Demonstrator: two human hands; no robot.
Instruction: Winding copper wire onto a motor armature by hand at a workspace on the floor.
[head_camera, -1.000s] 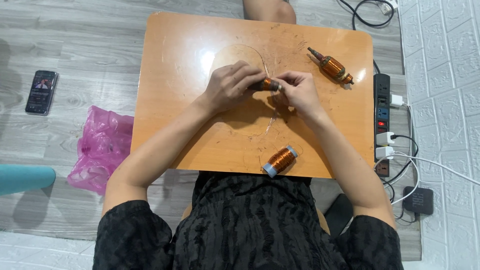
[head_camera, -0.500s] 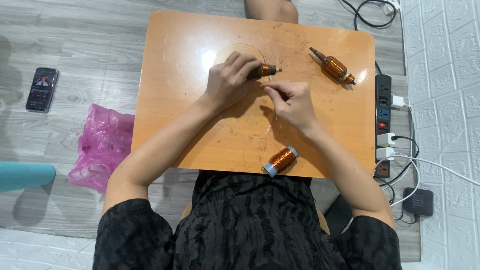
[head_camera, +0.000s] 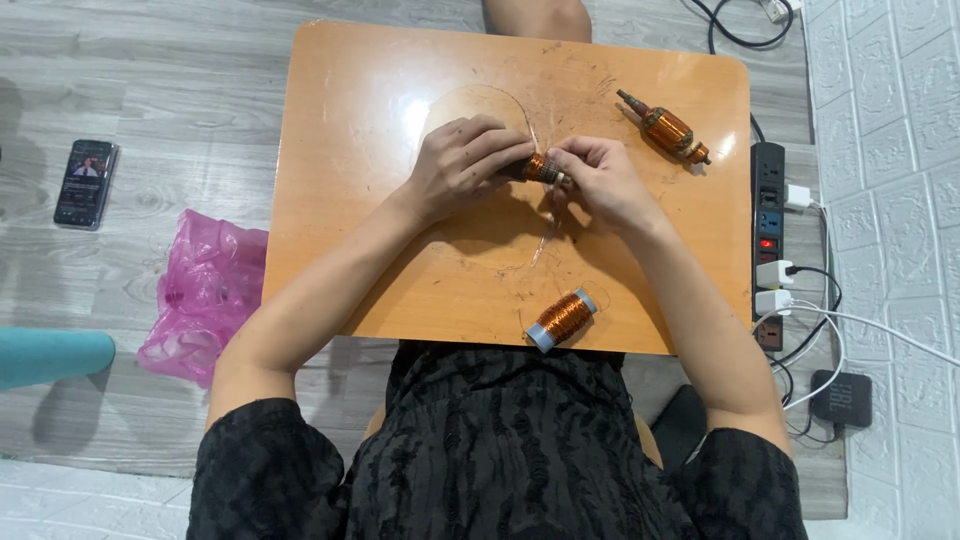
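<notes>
Both my left hand and right hand pinch the small copper-wound armature; its thin wire could snap if I tug.

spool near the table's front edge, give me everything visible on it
The spool is a small bobbin wound full with shiny copper-coloured wire, with pale grey flanges at both ends. It lies on its side on the orange wooden table, axis running diagonally, close to the edge nearest the person. Neither hand touches it. A thin wire curves across the table above it; whether that wire comes off the spool cannot be told.
</notes>
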